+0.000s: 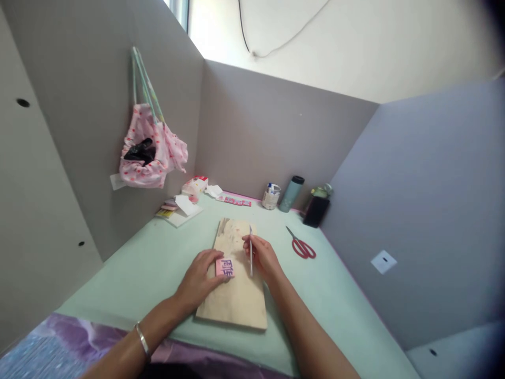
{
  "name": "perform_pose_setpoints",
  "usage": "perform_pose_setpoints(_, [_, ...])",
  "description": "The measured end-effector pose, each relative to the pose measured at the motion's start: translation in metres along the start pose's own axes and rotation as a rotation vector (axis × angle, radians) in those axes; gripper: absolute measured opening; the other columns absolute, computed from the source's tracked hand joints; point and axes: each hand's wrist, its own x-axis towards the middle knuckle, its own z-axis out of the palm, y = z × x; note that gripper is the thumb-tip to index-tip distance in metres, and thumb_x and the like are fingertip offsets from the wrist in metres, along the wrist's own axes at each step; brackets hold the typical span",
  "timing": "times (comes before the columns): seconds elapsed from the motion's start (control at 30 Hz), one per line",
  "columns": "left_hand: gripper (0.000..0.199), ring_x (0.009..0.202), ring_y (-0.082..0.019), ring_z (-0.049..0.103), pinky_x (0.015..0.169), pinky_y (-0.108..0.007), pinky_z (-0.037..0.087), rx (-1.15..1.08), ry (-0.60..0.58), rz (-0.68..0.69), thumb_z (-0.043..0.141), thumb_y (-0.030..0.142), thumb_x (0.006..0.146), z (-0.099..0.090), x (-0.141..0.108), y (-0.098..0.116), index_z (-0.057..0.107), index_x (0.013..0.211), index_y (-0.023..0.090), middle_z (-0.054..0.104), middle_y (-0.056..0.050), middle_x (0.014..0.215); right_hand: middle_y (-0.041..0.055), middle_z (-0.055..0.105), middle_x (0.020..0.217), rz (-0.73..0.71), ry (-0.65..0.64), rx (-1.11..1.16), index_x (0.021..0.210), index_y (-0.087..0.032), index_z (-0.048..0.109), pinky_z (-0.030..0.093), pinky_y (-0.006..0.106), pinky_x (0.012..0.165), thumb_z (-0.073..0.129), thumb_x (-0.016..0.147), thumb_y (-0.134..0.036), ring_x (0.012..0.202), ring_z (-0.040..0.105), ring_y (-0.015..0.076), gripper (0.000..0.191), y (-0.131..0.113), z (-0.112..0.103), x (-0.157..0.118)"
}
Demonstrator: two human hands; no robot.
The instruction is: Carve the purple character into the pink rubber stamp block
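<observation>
One pink block (225,268), purple-marked, nearly square: flat on the wooden board (232,308), gripped between left hand (200,279) thumb at its near edge and fingers at its far edge. One slim tool (251,259), pinched in right hand (263,257), long axis running along the board. Block lies left of right fingertips, apart; left hand nearer.

Grey partitions (268,131) around pale-green desk (158,268); white wall (339,47) beyond; bright window (180,11) upper left.
</observation>
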Motion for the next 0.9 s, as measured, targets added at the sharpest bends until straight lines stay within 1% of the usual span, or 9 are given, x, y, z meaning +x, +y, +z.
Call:
perform_pose_setpoints(0.07, [0.039, 0.136, -0.035, 0.045, 0.117, -0.056, 0.031, 0.052, -0.049, 0.056, 0.071, 0.032, 0.083, -0.003, -0.003, 0.004, 0.066, 0.121, 0.024, 0.063, -0.011, 0.131, 0.0029, 0.067, 0.093, 0.011, 0.023, 0.002, 0.105, -0.014, 0.065, 0.057, 0.029, 0.065, 0.059, 0.101, -0.038, 0.072, 0.065, 0.0134, 0.025, 0.003, 0.000, 0.000])
perform_pose_setpoints(0.13, [0.034, 0.143, -0.035, 0.037, 0.123, -0.057, 0.016, 0.093, -0.130, 0.132, 0.073, 0.031, 0.083, -0.008, -0.007, 0.011, 0.069, 0.117, 0.028, 0.064, -0.008, 0.132, 0.0027, 0.067, 0.093, 0.019, 0.036, 0.004, 0.106, -0.014, 0.065, 0.057, 0.028, 0.064, 0.059, 0.101, -0.038, 0.071, 0.065, 0.0132, 0.026, 0.005, 0.001, 0.000])
perform_pose_setpoints(0.17, [0.030, 0.145, -0.035, 0.035, 0.124, -0.057, 0.011, 0.109, -0.179, 0.166, 0.075, 0.032, 0.082, -0.010, -0.008, 0.015, 0.071, 0.111, 0.030, 0.064, -0.006, 0.133, 0.0027, 0.067, 0.093, 0.020, 0.039, 0.005, 0.106, -0.014, 0.065, 0.057, 0.028, 0.064, 0.059, 0.101, -0.038, 0.071, 0.065, 0.0131, 0.026, 0.006, 0.001, 0.000])
perform_pose_setpoints(0.23, [0.027, 0.147, -0.036, 0.033, 0.124, -0.058, 0.007, 0.132, -0.273, 0.219, 0.081, 0.033, 0.078, -0.013, -0.010, 0.023, 0.074, 0.104, 0.032, 0.063, -0.004, 0.136, 0.0026, 0.067, 0.092, 0.018, 0.041, 0.007, 0.106, -0.014, 0.065, 0.057, 0.028, 0.064, 0.059, 0.101, -0.038, 0.071, 0.065, 0.0129, 0.026, 0.005, 0.001, 0.000])
perform_pose_setpoints(0.37, [0.022, 0.149, -0.036, 0.031, 0.123, -0.060, 0.007, 0.157, -0.394, 0.271, 0.086, 0.026, 0.073, -0.011, -0.006, 0.029, 0.077, 0.092, 0.033, 0.061, 0.000, 0.141, 0.0021, 0.067, 0.090, 0.012, 0.040, 0.014, 0.105, -0.014, 0.065, 0.056, 0.027, 0.062, 0.058, 0.101, -0.039, 0.069, 0.064, 0.0123, 0.027, 0.003, 0.000, 0.000])
perform_pose_setpoints(0.5, [0.007, 0.148, -0.036, 0.032, 0.122, -0.064, 0.011, 0.170, -0.413, 0.279, 0.080, 0.025, 0.080, -0.003, 0.003, 0.028, 0.078, 0.081, 0.031, 0.062, -0.001, 0.140, 0.0024, 0.067, 0.091, 0.007, 0.031, 0.016, 0.105, -0.014, 0.065, 0.056, 0.028, 0.063, 0.058, 0.101, -0.039, 0.070, 0.064, 0.0128, 0.027, 0.002, -0.001, -0.001])
perform_pose_setpoints(0.67, [0.015, 0.147, -0.035, 0.035, 0.122, -0.064, 0.013, 0.183, -0.417, 0.281, 0.068, 0.020, 0.087, 0.004, 0.011, 0.029, 0.076, 0.077, 0.028, 0.064, -0.002, 0.138, 0.0025, 0.067, 0.092, -0.002, 0.033, 0.022, 0.105, -0.014, 0.065, 0.057, 0.028, 0.064, 0.059, 0.101, -0.038, 0.071, 0.065, 0.0130, 0.025, 0.002, 0.000, 0.000])
perform_pose_setpoints(0.8, [0.024, 0.147, -0.033, 0.035, 0.122, -0.062, 0.015, 0.190, -0.438, 0.295, 0.057, 0.023, 0.095, 0.001, 0.014, 0.031, 0.077, 0.081, 0.027, 0.064, -0.003, 0.137, 0.0015, 0.067, 0.088, -0.007, 0.033, 0.028, 0.102, -0.014, 0.065, 0.056, 0.027, 0.061, 0.059, 0.101, -0.038, 0.067, 0.063, 0.0118, 0.025, 0.002, 0.000, 0.001])
perform_pose_setpoints(0.9, [0.021, 0.148, -0.033, 0.033, 0.123, -0.062, 0.012, 0.206, -0.451, 0.316, 0.061, 0.024, 0.092, -0.004, 0.014, 0.030, 0.078, 0.081, 0.029, 0.065, -0.002, 0.137, 0.0011, 0.066, 0.087, -0.005, 0.027, 0.034, 0.102, -0.014, 0.065, 0.055, 0.026, 0.060, 0.059, 0.101, -0.038, 0.066, 0.063, 0.0115, 0.026, 0.003, -0.001, 0.001])
